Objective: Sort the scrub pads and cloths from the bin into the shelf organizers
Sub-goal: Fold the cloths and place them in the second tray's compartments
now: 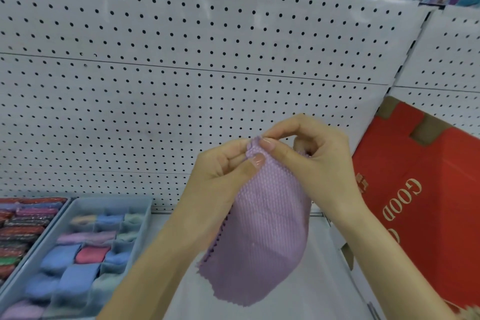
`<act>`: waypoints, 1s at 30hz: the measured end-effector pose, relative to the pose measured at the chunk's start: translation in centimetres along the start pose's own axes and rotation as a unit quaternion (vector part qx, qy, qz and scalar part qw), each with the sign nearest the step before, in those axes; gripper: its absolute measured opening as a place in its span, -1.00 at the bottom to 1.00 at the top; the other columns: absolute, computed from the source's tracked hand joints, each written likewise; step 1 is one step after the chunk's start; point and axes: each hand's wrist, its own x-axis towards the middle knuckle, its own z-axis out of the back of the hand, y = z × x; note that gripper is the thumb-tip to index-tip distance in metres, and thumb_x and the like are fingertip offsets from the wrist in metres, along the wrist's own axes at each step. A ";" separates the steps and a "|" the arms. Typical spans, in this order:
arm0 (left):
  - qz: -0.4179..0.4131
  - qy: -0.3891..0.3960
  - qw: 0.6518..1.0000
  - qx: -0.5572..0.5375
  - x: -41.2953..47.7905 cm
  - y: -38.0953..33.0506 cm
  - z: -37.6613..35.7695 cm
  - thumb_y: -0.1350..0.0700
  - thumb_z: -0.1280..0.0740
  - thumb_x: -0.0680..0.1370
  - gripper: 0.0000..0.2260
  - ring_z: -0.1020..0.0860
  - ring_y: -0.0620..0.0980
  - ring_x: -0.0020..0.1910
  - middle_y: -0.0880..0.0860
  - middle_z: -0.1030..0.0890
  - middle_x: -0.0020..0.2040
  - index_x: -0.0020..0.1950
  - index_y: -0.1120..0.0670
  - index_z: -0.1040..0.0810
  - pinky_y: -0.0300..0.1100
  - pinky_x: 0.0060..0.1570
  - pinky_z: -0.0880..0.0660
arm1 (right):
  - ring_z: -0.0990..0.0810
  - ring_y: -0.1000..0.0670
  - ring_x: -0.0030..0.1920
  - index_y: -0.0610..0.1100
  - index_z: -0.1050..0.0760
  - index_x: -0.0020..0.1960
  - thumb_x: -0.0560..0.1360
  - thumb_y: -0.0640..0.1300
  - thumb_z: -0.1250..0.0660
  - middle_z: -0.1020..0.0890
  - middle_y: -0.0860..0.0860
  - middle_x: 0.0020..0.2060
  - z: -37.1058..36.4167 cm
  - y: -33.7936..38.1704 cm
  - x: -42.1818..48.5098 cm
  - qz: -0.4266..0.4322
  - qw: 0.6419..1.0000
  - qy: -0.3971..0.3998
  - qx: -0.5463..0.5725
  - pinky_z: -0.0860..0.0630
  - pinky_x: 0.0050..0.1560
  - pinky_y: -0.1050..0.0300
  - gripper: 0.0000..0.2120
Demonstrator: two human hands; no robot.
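A lilac, waffle-textured square cloth (pixel 259 241) hung in the air to the right of the pale blue plastic organizer with small compartments (pixel 142 228), and higher than it. The left hand (pixel 223 171) pinched the upper edge of this cloth between the thumb and the curled fingers. The right hand (pixel 311 153) pinched the same edge just beside it, so the fingertips of both hands almost met. The lower part of the cloth hung loose above the white shelf (pixel 324 280). Inside the organizer lay folded cloths in blue, pink, lilac and pale green (pixel 78 275). Directly left of the organizer, glittery scrub pads in red, green and purple (pixel 23 228) were packed in rows. Behind the organizer stood a white perforated back panel (pixel 181 60). Far to the right of the organizer stood a red cardboard box with gold letters "GOOD" (pixel 415 202).
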 end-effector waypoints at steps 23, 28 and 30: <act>0.028 -0.131 0.988 0.071 1.9 1.8 2.0 0.16 -0.23 0.60 -0.80 -0.62 -0.01 -0.17 0.11 -0.70 -0.11 0.01 0.02 -0.65 -0.10 -0.07 -0.55 | -0.65 0.04 -0.24 -0.13 -0.66 -0.19 0.41 -0.27 -0.43 -0.71 -0.01 -0.27 1.8 -4.3 0.3 -0.221 0.949 -0.132 0.184 -0.60 -0.13 0.23 -0.93; 0.026 -0.168 0.984 0.056 3.0 1.6 1.6 0.14 -0.25 0.59 -0.82 -0.62 -0.06 -0.21 0.08 -0.70 -0.15 -0.04 0.06 -0.66 -0.20 -0.16 -0.55 | -0.67 0.03 -0.22 -0.14 -0.66 -0.17 0.34 -0.32 -0.46 -0.72 -0.05 -0.26 2.9 -3.5 1.1 -0.205 0.958 -0.098 0.174 -0.59 -0.13 0.24 -0.88; 0.021 -0.175 0.982 0.060 3.3 1.7 1.4 0.13 -0.26 0.59 -0.83 -0.62 -0.06 -0.21 0.08 -0.70 -0.15 -0.04 0.07 -0.66 -0.21 -0.17 -0.55 | -0.68 0.03 -0.21 -0.13 -0.67 -0.19 0.32 -0.32 -0.47 -0.71 -0.05 -0.25 3.0 -3.4 1.2 -0.203 0.958 -0.103 0.175 -0.60 -0.11 0.21 -0.88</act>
